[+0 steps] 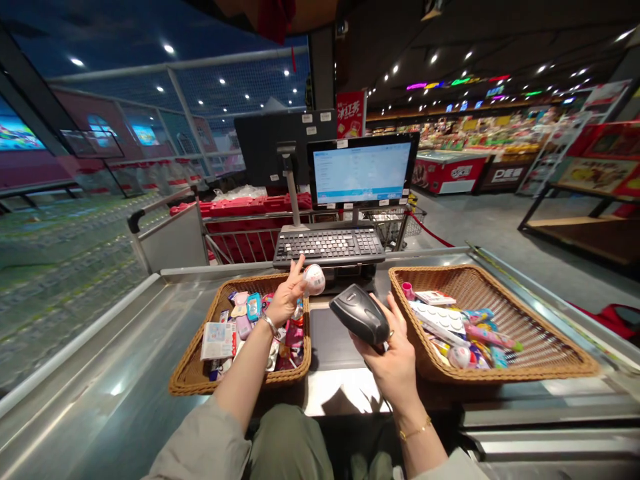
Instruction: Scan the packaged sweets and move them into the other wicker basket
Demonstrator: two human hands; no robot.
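My left hand [285, 298] is raised over the left wicker basket [193, 377] and pinches a small white egg-shaped item [315, 279] between thumb and fingertips. My right hand [393, 350] grips a black handheld barcode scanner [359, 315], its head pointing up and left towards the white item. Small packaged goods fill the left basket, including a white box [219, 341] and a blue-trimmed packet [254, 307]. The right wicker basket [505, 300] holds pink, white and colourful packets [463, 330] in its near corner.
A checkout keyboard [329, 245] and a lit monitor [363, 171] on a stand stand beyond the baskets. Steel counter surfaces [100, 353] surround them. Behind are a red-and-metal cart [240, 233], a wire basket, a red freezer [447, 172] and store shelves.
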